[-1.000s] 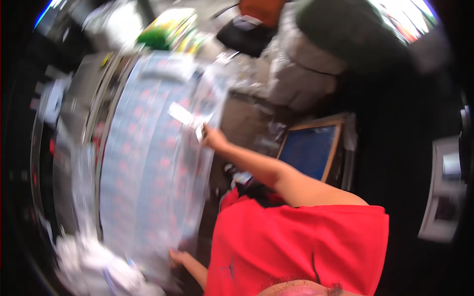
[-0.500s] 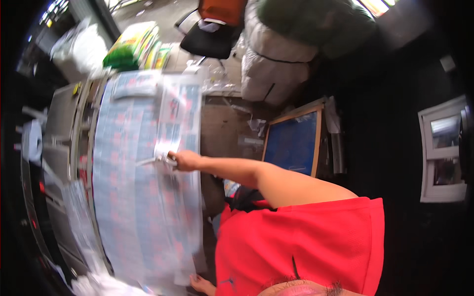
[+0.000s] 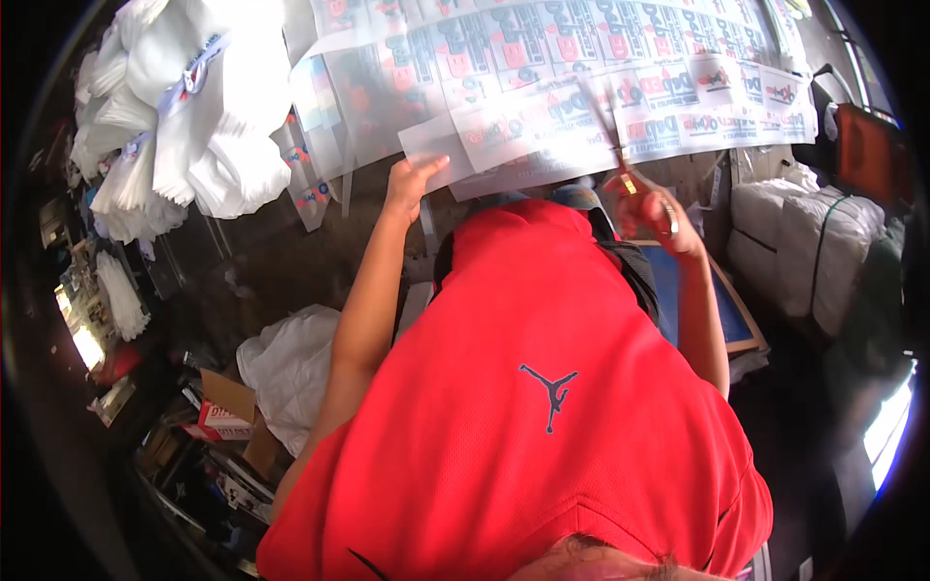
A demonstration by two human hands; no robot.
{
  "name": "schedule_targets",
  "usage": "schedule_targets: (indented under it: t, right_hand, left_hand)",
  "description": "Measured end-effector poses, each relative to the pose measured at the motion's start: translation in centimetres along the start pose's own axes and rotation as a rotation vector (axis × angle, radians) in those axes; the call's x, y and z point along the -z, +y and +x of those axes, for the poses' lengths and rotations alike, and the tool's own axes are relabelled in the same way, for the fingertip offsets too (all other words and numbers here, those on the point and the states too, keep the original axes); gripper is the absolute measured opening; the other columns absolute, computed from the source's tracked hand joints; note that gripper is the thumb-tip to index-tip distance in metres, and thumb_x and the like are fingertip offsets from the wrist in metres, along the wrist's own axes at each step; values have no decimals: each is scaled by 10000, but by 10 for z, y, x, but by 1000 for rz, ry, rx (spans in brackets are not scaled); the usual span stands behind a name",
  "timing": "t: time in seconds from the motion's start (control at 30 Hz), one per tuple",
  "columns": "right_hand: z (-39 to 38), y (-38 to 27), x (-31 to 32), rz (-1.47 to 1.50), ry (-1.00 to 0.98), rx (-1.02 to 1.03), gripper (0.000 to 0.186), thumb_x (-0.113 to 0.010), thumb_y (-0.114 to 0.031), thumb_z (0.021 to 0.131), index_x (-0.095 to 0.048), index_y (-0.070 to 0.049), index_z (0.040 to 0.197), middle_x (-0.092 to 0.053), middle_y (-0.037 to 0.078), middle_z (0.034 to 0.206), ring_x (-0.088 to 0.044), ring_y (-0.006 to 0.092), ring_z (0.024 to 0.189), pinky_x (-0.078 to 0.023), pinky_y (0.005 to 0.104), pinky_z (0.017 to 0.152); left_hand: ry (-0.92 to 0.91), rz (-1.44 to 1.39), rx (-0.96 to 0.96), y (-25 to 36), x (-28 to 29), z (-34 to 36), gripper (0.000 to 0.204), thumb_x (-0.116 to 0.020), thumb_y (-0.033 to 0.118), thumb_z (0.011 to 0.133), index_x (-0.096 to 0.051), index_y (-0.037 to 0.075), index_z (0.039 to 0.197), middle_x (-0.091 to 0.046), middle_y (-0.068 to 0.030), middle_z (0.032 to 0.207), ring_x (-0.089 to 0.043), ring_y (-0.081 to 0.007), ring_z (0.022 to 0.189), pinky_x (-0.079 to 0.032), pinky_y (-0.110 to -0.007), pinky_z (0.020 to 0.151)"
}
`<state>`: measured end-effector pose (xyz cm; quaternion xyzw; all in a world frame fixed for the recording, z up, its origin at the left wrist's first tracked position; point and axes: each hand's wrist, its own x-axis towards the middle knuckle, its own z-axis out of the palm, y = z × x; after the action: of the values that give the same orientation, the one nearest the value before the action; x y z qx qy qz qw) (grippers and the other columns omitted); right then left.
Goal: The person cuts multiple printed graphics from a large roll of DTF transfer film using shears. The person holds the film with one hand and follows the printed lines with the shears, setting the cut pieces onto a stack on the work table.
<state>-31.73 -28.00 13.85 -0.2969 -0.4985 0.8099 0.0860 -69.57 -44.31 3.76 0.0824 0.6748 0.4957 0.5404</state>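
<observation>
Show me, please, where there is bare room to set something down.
Likeliest is the brown floor bordered by the left forearm, white bundles and crumpled white bag. Crowded: the area ahead, where printed sheets spread, the left hand holds a translucent sheet and the right hand holds scissors.

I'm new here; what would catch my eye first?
The bright red shirt, filling the middle and bottom. Above it, the right hand holds scissors at the printed sheets, while the left hand pinches a pale sheet. White bundles crowd the upper left.
</observation>
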Motion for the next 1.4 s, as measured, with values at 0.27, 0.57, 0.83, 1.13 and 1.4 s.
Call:
schedule_targets:
  t: [0.27,0.57,0.83,1.13,1.4]
  right_hand:
    - [33,20,-79,-185,-240,-443,290,-549,-339,948,-503,-59,888,-480,14,707,-483,120,610,-420,300,541]
    - [84,46,-130,-135,-286,-386,563,-403,-623,977,-483,-85,832,-468,9,663,-429,103,608,-365,266,588]
    - [92,66,-169,29,-115,-360,739,-400,-728,915,-547,-22,1078,-530,20,705,-467,100,650,-379,247,620]
    - [99,84,-178,186,-7,-287,511,-605,-535,925,-520,-32,896,-443,-11,642,-446,84,565,-374,257,514]
    - [99,88,-179,152,54,-318,655,-613,-552,910,-550,69,1107,-483,-2,626,-487,93,534,-396,243,506]
  left_hand:
    - [16,-155,-83,11,19,5,134,-694,113,876,-688,43,990,-686,-28,931,-658,-138,843,-541,-281,736]
    - [-5,-199,-13,15,19,4,187,-697,66,859,-677,9,1036,-683,-42,984,-638,-135,854,-494,-286,810]
    - [0,-109,-141,9,16,3,206,-714,19,833,-670,1,1033,-685,-42,1001,-626,-134,902,-485,-295,836]
    - [29,-65,-154,15,17,1,271,-705,-29,830,-634,-7,1090,-681,-66,1024,-648,-130,840,-540,-285,755]
    - [50,12,-275,15,22,2,300,-696,-41,837,-594,-24,1118,-684,-81,993,-662,-134,823,-569,-273,698]
